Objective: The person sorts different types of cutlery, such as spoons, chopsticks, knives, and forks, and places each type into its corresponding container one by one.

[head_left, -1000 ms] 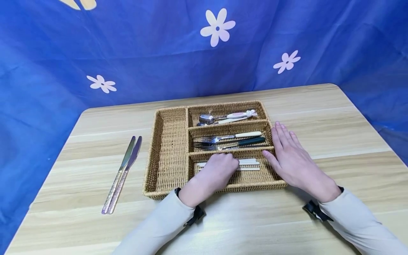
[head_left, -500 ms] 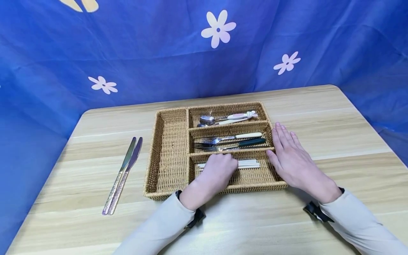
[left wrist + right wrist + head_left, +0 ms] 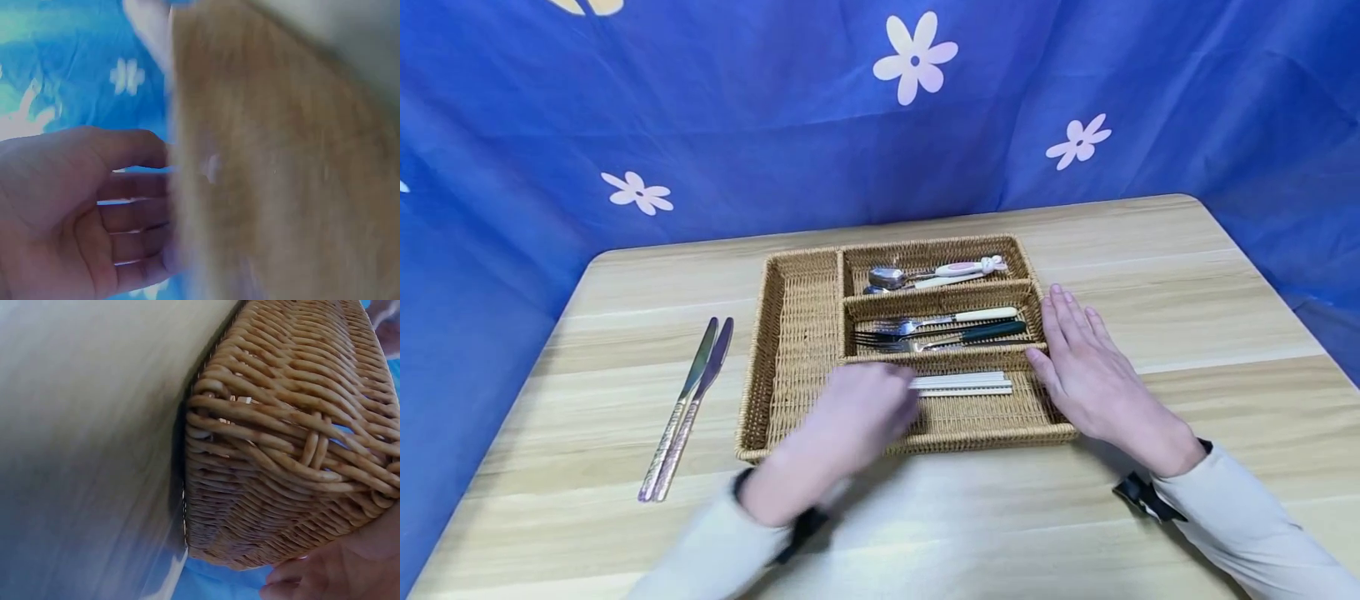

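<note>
A woven wicker cutlery tray [image 3: 805, 333] with several compartments lies on the table. Its front compartment holds white chopsticks [image 3: 966, 383]. My left hand [image 3: 853, 408], blurred, is over the left part of that compartment near the chopsticks' ends. In the left wrist view its fingers [image 3: 134, 215] are slightly bent with nothing between them. With fingers straight, my right hand [image 3: 1090, 379] rests on the tray's right rim; in the right wrist view it shows beside the wicker corner [image 3: 319, 444]. Forks [image 3: 992, 332] fill the middle compartment, and spoons [image 3: 887, 278] lie in the back one.
Two table knives [image 3: 688, 408] with shiny patterned handles lie side by side on the wooden table [image 3: 587, 367], left of the tray. Behind the table hangs a blue curtain [image 3: 760, 125] with white flowers.
My left hand has moved left off the chopsticks, showing more of them lying in the front compartment. My right hand has stayed on the tray's right rim.
</note>
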Tool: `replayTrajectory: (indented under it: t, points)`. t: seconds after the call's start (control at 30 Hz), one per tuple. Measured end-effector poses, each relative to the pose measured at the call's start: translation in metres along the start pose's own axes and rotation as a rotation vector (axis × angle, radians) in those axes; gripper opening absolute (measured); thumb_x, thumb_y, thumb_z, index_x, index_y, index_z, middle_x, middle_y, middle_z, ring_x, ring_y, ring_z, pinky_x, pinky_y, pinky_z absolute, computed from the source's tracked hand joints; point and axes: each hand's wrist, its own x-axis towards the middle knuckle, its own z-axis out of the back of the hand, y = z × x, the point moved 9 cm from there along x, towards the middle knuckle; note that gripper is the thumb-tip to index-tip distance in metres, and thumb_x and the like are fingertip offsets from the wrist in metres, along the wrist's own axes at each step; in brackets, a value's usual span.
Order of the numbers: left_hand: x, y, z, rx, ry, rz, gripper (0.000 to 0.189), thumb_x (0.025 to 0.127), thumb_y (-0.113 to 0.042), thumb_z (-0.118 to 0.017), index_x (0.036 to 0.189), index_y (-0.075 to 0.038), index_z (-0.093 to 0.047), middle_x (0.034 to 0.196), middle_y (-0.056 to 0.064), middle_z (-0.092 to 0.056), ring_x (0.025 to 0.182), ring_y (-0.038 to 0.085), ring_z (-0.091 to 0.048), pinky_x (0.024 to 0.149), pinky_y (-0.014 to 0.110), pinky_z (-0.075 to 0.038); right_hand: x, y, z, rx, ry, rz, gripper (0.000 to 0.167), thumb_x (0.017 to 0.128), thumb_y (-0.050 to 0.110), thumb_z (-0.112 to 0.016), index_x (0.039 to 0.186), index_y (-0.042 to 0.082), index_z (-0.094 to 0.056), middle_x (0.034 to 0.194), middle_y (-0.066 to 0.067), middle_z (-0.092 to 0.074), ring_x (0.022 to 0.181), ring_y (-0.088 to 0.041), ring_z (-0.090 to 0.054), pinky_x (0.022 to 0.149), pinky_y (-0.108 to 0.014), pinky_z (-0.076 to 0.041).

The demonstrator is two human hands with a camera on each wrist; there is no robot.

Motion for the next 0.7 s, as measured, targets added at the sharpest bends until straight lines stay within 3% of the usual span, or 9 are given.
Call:
replayTrajectory:
  t: [0.07, 0.17, 0.23, 0.33, 0.47, 0.7]
  points:
    - [-0.022, 0.032, 0.02, -0.012, -0.035, 0.094, 0.014, 0.086, -0.01, -0.067, 0.072, -0.008, -0.062, 0.059, -0.003, -0.056, 0.046, 0.008, -0.046, 0.039, 0.018, -0.038, 0.001, 0.0, 0.001, 0.002, -0.005, 0.0, 0.065, 0.106, 0.034, -0.021, 0.149, -0.01, 0.0, 0.157, -0.024, 0.008, 0.145, -0.04, 0.001, 0.118, -0.049, 0.004]
    - [-0.067, 0.089, 0.041, -0.01, -0.073, 0.283, 0.007, 0.086, -0.007, -0.066, 0.08, -0.004, -0.068, 0.062, 0.003, -0.063, 0.047, 0.014, -0.052, 0.041, 0.027, -0.045, 0.001, 0.0, 0.0, 0.011, 0.006, -0.003, 0.064, 0.106, 0.033, -0.022, 0.149, -0.01, 0.0, 0.157, -0.025, 0.008, 0.145, -0.04, 0.002, 0.118, -0.05, 0.004]
    - [-0.097, 0.123, 0.04, -0.02, -0.038, 0.402, 0.01, 0.087, -0.006, -0.062, 0.079, -0.003, -0.067, 0.059, 0.003, -0.059, 0.047, 0.016, -0.05, 0.041, 0.033, -0.044, 0.0, 0.0, -0.001, 0.017, 0.008, -0.008, 0.064, 0.106, 0.032, -0.022, 0.149, -0.01, -0.001, 0.157, -0.026, 0.006, 0.145, -0.04, 0.002, 0.118, -0.051, 0.003]
    - [-0.134, 0.161, 0.029, -0.03, 0.048, 0.525, 0.012, 0.087, -0.004, -0.059, 0.077, -0.002, -0.065, 0.055, 0.0, -0.052, 0.048, 0.017, -0.045, 0.041, 0.036, -0.039, -0.001, 0.002, -0.002, 0.022, -0.011, 0.001, 0.064, 0.106, 0.031, -0.024, 0.149, -0.011, -0.003, 0.157, -0.027, 0.004, 0.145, -0.041, 0.0, 0.118, -0.052, 0.0]
    - [-0.158, 0.183, 0.014, -0.05, 0.1, 0.59, 0.017, 0.086, -0.004, -0.055, 0.071, -0.005, -0.061, 0.054, -0.002, -0.046, 0.05, 0.018, -0.041, 0.043, 0.035, -0.035, -0.001, 0.0, 0.0, 0.013, -0.033, -0.005, 0.063, 0.106, 0.03, -0.025, 0.149, -0.01, -0.003, 0.158, -0.026, 0.004, 0.146, -0.039, 0.0, 0.118, -0.052, 0.0]
    - [-0.176, 0.193, -0.005, -0.105, 0.189, 0.656, 0.013, 0.087, -0.008, -0.062, 0.076, -0.002, -0.063, 0.057, -0.001, -0.053, 0.05, 0.018, -0.046, 0.045, 0.039, -0.041, -0.001, -0.002, -0.001, 0.006, -0.019, -0.019, 0.064, 0.106, 0.03, -0.026, 0.15, -0.008, -0.001, 0.158, -0.024, 0.006, 0.146, -0.04, 0.0, 0.118, -0.051, 0.001]
